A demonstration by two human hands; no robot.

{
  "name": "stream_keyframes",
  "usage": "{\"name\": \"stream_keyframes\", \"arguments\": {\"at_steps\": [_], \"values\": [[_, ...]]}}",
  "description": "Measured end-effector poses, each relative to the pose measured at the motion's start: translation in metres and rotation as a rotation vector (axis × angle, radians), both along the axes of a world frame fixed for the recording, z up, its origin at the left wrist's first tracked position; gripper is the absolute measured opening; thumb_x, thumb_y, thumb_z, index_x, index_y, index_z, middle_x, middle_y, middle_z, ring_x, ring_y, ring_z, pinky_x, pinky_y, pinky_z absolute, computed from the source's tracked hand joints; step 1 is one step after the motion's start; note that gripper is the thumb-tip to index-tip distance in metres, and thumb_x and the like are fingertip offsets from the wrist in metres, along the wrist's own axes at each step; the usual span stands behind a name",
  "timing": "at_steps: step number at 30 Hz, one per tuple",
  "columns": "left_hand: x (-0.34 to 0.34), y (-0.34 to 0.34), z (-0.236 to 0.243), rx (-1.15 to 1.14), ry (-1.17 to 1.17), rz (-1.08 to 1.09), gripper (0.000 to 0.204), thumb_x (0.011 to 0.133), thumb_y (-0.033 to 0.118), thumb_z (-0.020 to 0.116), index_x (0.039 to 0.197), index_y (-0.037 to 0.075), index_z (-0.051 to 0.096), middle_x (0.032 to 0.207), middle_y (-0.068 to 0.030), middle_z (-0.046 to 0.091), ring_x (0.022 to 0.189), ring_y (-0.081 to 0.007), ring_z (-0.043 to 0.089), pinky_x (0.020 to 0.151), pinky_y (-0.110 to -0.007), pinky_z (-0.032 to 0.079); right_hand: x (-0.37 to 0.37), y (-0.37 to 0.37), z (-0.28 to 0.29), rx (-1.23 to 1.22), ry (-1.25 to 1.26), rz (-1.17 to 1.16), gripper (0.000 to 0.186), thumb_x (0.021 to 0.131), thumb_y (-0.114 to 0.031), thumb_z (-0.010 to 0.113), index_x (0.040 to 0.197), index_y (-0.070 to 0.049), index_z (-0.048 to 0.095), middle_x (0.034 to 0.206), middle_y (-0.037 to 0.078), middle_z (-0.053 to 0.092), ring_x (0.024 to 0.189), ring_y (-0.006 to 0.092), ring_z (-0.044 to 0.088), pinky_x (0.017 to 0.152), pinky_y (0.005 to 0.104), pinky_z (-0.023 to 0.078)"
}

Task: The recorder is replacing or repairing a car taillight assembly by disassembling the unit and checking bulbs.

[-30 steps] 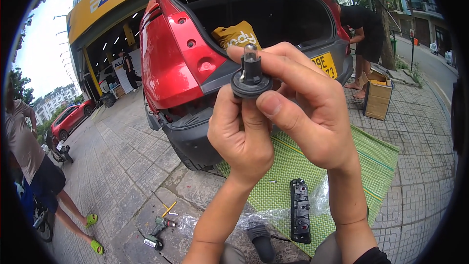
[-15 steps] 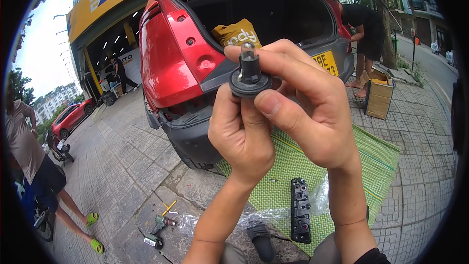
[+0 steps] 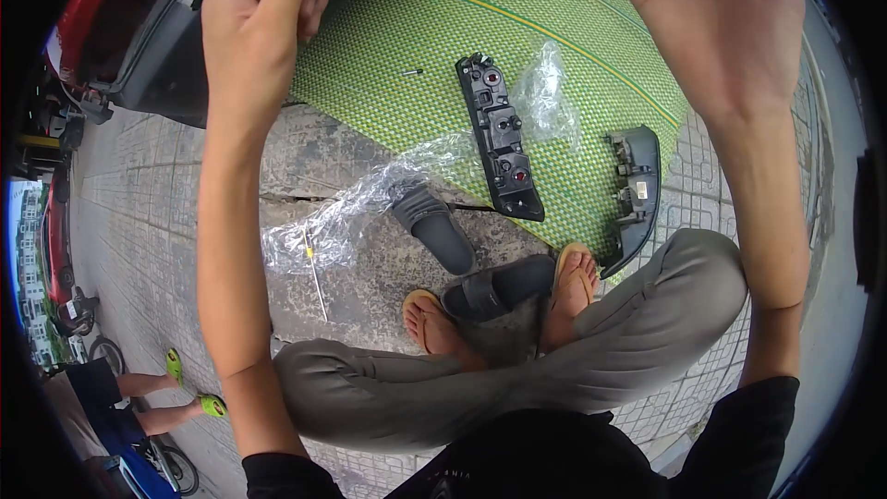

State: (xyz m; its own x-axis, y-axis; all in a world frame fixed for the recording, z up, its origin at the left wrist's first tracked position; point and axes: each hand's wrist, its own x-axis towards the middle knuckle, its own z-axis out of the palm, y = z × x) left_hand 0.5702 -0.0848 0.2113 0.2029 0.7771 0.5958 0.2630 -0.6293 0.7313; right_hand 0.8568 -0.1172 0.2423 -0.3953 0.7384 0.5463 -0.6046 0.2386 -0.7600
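Above the green mat (image 3: 591, 83), my left hand (image 3: 254, 28) pinches something unseen, my right hand (image 3: 730, 18) spread empty; I'd keep that pinch steady.

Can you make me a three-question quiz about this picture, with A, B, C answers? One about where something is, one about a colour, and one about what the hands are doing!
1. Where does the long black part with the round sockets lie?
A. on the green mat
B. on the person's lap
C. on top of the car

2. What colour is the woven mat?
A. blue
B. green
C. white

3. How is the right hand held?
A. shut around a hammer
B. flat on the ground
C. raised and open, holding nothing that shows

Answers:
1. A, the part rests on the mat beside a piece of clear plastic wrap.
2. B, the mat is bright green with thin yellow lines.
3. C, the palm is spread near the top edge with nothing in it; the left hand is raised too, its fingertips pinched together.
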Motion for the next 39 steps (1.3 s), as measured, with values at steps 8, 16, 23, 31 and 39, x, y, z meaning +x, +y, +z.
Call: {"name": "stream_keyframes", "arguments": {"at_steps": [8,16,23,31,39], "values": [[0.04,-0.033,-0.255,-0.529,0.657,-0.339,0.028,0.101,0.024,0.061,0.085,0.001,0.065,0.061,-0.0117,0.056,0.055,-0.0221,0.054,0.054,-0.04,0.039,0.087,-0.125,-0.064,-0.431,0.424,-0.358,0.042,0.104,-0.029,0.044,0.126,0.007,0.046,0.092,0.006,0.045,0.077,0.0171,0.043,0.068,0.029,0.036],[0.078,-0.07,-0.315,-0.553,0.863,-0.229,0.034,0.097,0.035,0.06,0.079,0.006,0.063,0.068,-0.0169,0.065,0.069,-0.0413,0.064,0.064,-0.052,0.048,-0.053,-0.093,-0.047,-0.083,0.252,-0.433,0.028,0.105,-0.025,0.047,0.109,0.001,0.057,0.084,0.006,0.051,0.074,0.0159,0.049,0.066,0.028,0.039],[0.081,-0.07,-0.34,-0.9,0.532,-0.308,0.026,0.101,0.023,0.061,0.086,0.003,0.07,0.064,-0.0102,0.064,0.06,-0.0223,0.064,0.058,-0.038,0.046,0.05,-0.013,-0.158,-0.156,-0.265,-0.744,0.03,0.107,-0.028,0.05,0.11,-0.002,0.065,0.093,0.004,0.065,0.085,0.0126,0.06,0.075,0.0278,0.047],[0.105,-0.114,-0.328,-1.043,0.266,-0.288,0.025,0.104,0.021,0.058,0.092,0.001,0.069,0.069,0.0011,0.058,0.064,-0.0049,0.052,0.057,-0.026,0.042,0.005,-0.13,-0.376,-0.657,-0.62,-0.611,0.031,0.091,-0.014,0.076,0.116,0.001,0.066,0.104,0.006,0.067,0.094,0.0141,0.062,0.081,0.0301,0.051],[0.102,-0.11,-0.328,-0.574,0.39,0.121,0.011,0.091,0.015,0.071,0.089,0.004,0.071,0.073,-0.0051,0.06,0.061,-0.0152,0.06,0.055,-0.03,0.045,0.032,-0.127,-0.407,-0.881,-0.258,-0.529,0.039,0.092,-0.003,0.071,0.13,-0.001,0.062,0.097,0.007,0.069,0.081,0.0159,0.066,0.075,0.0315,0.054]]}}
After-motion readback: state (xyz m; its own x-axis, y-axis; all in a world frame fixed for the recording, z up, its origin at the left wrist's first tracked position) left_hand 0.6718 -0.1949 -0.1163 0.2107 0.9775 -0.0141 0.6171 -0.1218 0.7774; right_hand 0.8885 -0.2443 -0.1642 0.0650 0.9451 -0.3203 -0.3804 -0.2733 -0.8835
